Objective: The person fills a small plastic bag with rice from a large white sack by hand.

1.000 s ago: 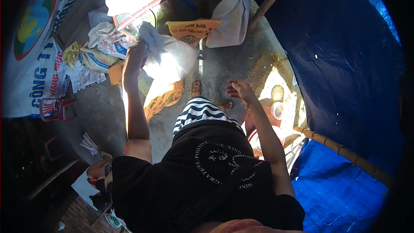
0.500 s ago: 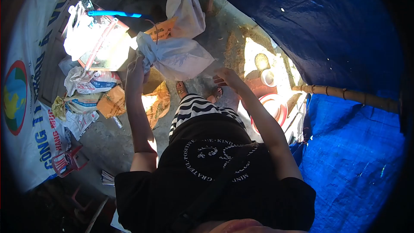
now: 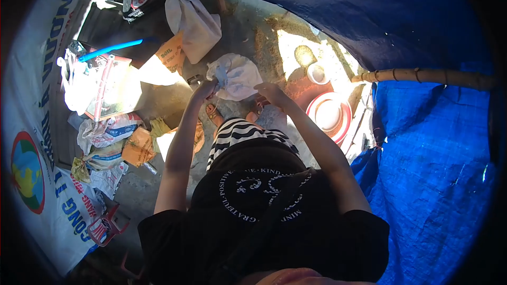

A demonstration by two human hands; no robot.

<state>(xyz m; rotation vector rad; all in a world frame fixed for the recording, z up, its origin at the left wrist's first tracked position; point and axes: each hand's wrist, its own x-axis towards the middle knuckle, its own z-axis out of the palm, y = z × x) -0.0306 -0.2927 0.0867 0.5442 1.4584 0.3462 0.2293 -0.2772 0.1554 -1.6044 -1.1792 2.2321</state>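
A white woven sack with a gathered, bluish neck hangs in front of me, above my sandalled feet. My left hand is closed round that neck. At the sack's lower right edge is my right hand, its fingers stretched toward the cloth with the fingertips right at it. A second white sack, tied at its top, stands further off on the floor. Beside it lies an orange printed bag.
A sunlit box-like thing with a blue curved handle sits at left, several crumpled bags below it. Right are a red-rimmed basin and a small bowl. A bamboo pole crosses the blue tarp.
The held sack has swung from stretching sideways to a rounder shape nearer my feet. My left hand has moved right and slightly down; the right hand is now at the sack's edge.
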